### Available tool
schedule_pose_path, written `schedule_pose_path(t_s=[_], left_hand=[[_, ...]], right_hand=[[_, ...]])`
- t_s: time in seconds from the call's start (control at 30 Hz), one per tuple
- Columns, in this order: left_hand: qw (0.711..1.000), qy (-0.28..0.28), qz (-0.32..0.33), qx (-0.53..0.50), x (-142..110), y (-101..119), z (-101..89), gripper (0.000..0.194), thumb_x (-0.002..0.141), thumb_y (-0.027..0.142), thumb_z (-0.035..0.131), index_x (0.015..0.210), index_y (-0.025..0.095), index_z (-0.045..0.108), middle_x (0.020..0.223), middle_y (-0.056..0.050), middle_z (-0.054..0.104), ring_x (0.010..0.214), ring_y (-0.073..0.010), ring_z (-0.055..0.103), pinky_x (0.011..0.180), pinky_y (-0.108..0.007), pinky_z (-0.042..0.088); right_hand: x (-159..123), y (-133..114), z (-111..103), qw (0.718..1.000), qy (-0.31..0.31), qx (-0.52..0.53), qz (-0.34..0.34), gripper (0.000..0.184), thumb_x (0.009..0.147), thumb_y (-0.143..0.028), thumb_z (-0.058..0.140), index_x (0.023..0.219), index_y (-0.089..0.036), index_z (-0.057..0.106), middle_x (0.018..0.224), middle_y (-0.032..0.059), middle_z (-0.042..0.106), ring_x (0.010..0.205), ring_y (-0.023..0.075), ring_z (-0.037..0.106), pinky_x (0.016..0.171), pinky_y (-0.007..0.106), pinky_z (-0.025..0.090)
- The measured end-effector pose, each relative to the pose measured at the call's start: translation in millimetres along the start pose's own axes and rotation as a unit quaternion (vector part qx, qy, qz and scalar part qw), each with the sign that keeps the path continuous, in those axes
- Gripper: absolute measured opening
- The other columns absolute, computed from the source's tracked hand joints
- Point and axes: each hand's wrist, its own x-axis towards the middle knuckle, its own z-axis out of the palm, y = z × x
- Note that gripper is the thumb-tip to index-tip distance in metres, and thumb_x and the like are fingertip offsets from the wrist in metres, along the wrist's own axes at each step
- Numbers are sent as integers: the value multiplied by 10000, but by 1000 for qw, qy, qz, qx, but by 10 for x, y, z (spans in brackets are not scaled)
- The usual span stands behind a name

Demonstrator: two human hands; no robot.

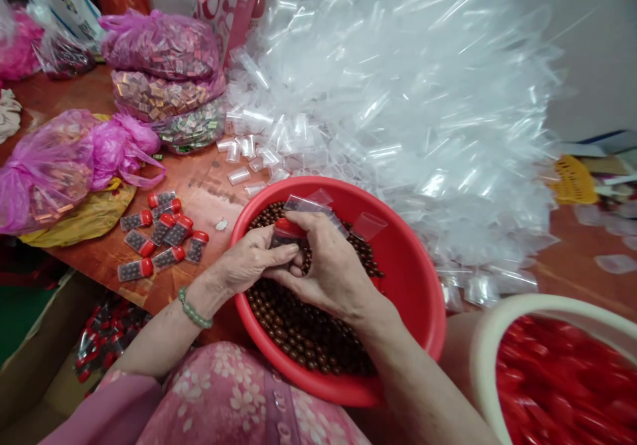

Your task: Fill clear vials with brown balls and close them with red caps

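Over a red basin (423, 299) of brown beads (308, 342), my two hands meet at a small clear container with a red cap (288, 227). My left hand (261, 256) is closed around its lower part, the thumb lying across it. The fingers of my right hand (331, 262) are closed at the cap end. My hands partly cover the container, so how firmly the cap sits cannot be seen. Just beyond my right fingers are clear plastic tubes (311, 205); whether that hand touches them is unclear. Another clear tube (369, 225) rests inside the basin.
Several filled red-capped containers (164, 229) lie on the table at left, beside tied pink bags (119, 146). A large heap of clear tubes (398, 87) stands behind the basin. At right is a pale bucket (485, 359) of red caps (562, 379). Lower left, a cardboard box (64, 379) holds more containers.
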Motion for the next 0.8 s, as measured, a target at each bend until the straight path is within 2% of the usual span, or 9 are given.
schedule_pose_path(t_s=[0.07,0.1,0.17,0.23,0.37,0.53,0.7,0.8], left_hand=[[999,17,19,42,0,15,25,396,701,449,792,799,133,575,731,11,565,678,-90,505,682,-249,397],[998,18,27,62,4,23,38,378,716,439,780,805,138,569,728,17,557,678,-89,494,689,-252,395],[995,10,31,94,17,37,56,345,738,417,759,813,145,560,712,27,542,674,-89,481,700,-256,395],[993,-2,29,115,31,44,62,317,759,404,734,806,149,552,699,28,534,669,-91,481,699,-259,399],[991,-9,31,127,39,44,52,266,796,374,691,807,151,547,717,22,541,676,-90,488,708,-260,415],[993,-3,26,116,35,36,50,284,779,376,712,834,147,554,719,19,539,684,-93,489,722,-268,423],[995,2,31,97,42,31,54,320,767,388,724,893,139,568,740,24,531,679,-87,482,703,-259,413],[994,1,36,101,47,32,46,305,778,382,712,878,136,562,736,24,530,679,-85,479,690,-253,404]], right_hand=[[18,2,-93,993,-44,88,66,598,765,-408,742,1277,-181,532,1144,142,671,1024,286,661,861,429,547],[24,10,-128,986,-42,125,99,511,791,-399,727,1235,-197,577,1122,118,685,1008,265,666,864,414,545],[32,30,-159,971,-1,178,159,288,844,-346,685,1103,-222,668,1014,68,718,931,218,678,853,386,543],[40,39,-144,951,45,220,211,152,853,-312,677,973,-228,718,890,35,731,823,182,680,795,356,553],[66,-3,-72,905,91,301,288,130,789,-304,738,894,-227,743,846,15,752,753,160,693,712,309,573],[65,-78,17,884,154,303,320,139,754,-314,770,859,-226,743,827,13,758,749,163,698,743,332,585],[26,-101,125,884,197,290,309,139,771,-325,760,871,-233,733,826,5,740,785,165,696,795,349,579],[25,-93,120,890,192,283,302,111,782,-325,749,846,-238,724,799,-2,731,731,157,683,717,321,578]])
